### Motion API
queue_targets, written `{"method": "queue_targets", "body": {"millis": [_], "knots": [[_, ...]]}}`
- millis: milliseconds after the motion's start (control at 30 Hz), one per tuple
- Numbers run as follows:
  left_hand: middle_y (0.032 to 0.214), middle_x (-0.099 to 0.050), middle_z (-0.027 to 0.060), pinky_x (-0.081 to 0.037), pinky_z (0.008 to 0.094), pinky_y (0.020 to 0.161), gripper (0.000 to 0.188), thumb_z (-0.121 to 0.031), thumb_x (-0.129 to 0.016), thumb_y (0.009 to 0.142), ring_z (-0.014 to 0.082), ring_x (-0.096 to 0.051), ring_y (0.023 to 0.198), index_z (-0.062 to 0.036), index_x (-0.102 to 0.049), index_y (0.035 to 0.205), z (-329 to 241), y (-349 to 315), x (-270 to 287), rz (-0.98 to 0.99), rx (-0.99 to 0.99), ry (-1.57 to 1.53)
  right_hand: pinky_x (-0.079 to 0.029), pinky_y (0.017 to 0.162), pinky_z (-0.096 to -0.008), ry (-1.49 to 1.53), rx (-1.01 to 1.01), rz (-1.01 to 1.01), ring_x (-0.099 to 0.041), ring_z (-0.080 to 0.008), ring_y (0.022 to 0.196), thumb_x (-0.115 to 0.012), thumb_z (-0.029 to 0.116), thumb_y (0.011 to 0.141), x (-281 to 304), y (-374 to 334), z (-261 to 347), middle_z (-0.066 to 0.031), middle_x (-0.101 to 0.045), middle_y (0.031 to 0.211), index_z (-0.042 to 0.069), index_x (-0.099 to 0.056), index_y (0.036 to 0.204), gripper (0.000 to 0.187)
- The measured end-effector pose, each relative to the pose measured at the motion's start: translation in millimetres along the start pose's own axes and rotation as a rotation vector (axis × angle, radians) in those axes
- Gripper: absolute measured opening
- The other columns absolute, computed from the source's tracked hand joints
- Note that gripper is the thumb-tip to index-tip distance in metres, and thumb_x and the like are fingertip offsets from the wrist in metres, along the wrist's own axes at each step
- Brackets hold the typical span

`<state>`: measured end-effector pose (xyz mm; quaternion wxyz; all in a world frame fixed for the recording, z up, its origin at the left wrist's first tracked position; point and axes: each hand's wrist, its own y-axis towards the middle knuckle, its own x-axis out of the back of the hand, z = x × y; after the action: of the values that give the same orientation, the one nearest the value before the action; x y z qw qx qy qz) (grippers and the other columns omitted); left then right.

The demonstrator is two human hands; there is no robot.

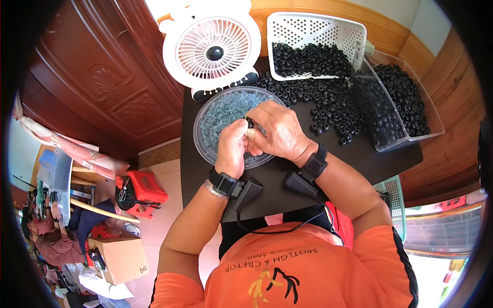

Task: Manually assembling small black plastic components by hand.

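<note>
My left hand [231, 149] and my right hand [281, 129] meet over a round clear tub [197, 136]. Their closed fingers pinch a small black ring-like part [250, 123] between them; most of it is hidden. Small translucent bluish pieces [215, 115] fill the tub under my hands. Right of the tub, many loose black ring-shaped parts [331, 105] lie spread on the dark table [395, 158]. More of them lie in a tipped white perforated basket [354, 38] and in a clear plastic box [436, 126].
A white animal-shaped fan [214, 53] stands behind the tub. To the left, a red stool [149, 192] and a cardboard box [120, 259] are on the floor, with another person [59, 246] farther off. A green basket [395, 205] is below the table's right side.
</note>
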<state>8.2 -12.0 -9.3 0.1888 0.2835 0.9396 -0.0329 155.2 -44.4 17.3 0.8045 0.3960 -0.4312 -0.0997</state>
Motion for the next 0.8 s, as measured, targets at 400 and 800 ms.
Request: {"method": "queue_targets", "body": {"millis": [400,800], "knots": [[0.064,-0.057,0.0062,-0.041,0.024,0.049,0.033,-0.031,-0.041,0.094,0.0128,-0.052,0.051,-0.0033,-0.054,0.081,-7.6,-0.3,-0.9,-0.015,-0.025,0.046,-0.043,0.065,-0.0389,-0.09,0.086,-0.033,-0.055,-0.028,0.07,-0.067,0.02,0.069,-6.5,2.1,-1.6,-0.0094,-0.055,0.073,0.005,-0.058,0.083,0.023],[0.075,-0.064,0.0117,-0.043,0.0261,0.063,0.03,-0.029,-0.043,0.095,0.0139,-0.055,0.064,-0.0001,-0.051,0.097,-12.4,2.9,2.6,0.065,-0.109,0.127,-0.046,0.068,-0.0375,0.056,0.028,-0.056,-0.057,-0.026,0.073,-0.072,0.023,0.067,4.4,5.0,-4.0,-0.0054,-0.057,0.074,0.007,-0.059,0.086,0.027]]}}
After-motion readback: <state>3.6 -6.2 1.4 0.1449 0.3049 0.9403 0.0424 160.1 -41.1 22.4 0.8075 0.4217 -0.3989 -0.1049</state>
